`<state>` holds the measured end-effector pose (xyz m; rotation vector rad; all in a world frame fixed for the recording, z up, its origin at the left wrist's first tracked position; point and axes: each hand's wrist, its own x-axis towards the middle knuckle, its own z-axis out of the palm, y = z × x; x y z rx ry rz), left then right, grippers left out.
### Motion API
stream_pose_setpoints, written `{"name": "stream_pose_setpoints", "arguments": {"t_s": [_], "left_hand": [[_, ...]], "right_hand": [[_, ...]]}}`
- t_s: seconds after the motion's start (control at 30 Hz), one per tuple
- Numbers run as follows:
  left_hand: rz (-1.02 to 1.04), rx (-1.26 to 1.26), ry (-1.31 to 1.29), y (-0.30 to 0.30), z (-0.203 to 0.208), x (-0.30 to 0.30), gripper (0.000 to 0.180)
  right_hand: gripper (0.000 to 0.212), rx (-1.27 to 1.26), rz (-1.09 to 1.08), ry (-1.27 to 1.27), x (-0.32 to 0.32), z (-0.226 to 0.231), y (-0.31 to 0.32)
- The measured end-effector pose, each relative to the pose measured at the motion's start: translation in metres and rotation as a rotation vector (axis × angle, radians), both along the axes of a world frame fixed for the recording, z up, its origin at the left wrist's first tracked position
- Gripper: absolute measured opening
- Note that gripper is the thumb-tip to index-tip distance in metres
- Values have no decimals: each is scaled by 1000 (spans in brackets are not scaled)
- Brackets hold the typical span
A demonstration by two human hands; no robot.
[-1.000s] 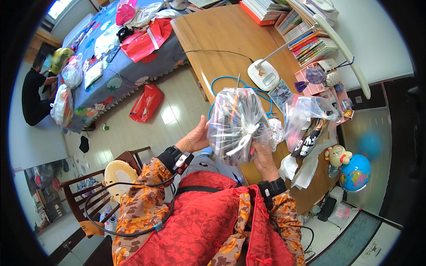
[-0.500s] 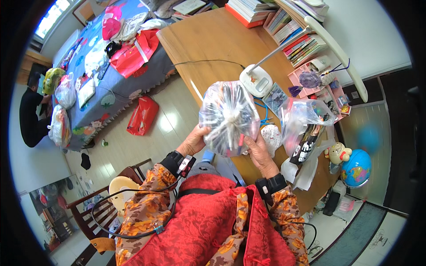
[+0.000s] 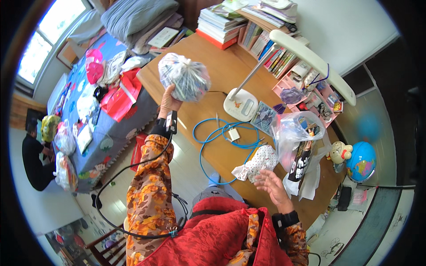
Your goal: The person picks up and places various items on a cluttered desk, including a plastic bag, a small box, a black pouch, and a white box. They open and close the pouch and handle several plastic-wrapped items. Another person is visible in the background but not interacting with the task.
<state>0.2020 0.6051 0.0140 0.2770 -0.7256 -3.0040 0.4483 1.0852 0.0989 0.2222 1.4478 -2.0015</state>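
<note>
My left hand (image 3: 169,101) grips the lower side of a round, knotted clear plastic bag (image 3: 184,76) over the far left part of the wooden desk (image 3: 186,48). Its contents are many-coloured but too blurred to name. My right hand (image 3: 272,188) is empty, with its fingers apart, just in front of a white dotted cloth item (image 3: 259,163). Between my hands, a coiled blue cable (image 3: 205,141) lies on the desk with a white plug adapter (image 3: 234,134).
A white desk lamp (image 3: 241,105) reaches over the desk. To the right stand an open plastic bag (image 3: 284,133), a pink organizer (image 3: 284,88) and a globe (image 3: 361,162). Books (image 3: 217,25) line the back. A person (image 3: 36,155) sits beside the cluttered bed (image 3: 117,137).
The knotted bag has moved from in front of me to the far left in my left hand. My right hand has let go and drawn back, exposing the blue cable.
</note>
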Motion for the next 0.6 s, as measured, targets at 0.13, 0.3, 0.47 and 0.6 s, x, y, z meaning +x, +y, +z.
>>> {"name": "stream_pose_setpoints", "arguments": {"t_s": [0.13, 0.3, 0.47, 0.6], "left_hand": [[79, -160, -240, -29, -38, -56, 54], [445, -482, -350, -28, -65, -34, 68], [207, -539, -435, 8, -37, 54, 22], [39, -639, -569, 63, -22, 127, 8]], "right_hand": [[43, 26, -125, -57, 21, 0, 22], [38, 16, -292, -124, 48, 0, 40], [36, -4, -407, -167, 72, -14, 53], [33, -16, -481, -208, 84, -25, 59]]}}
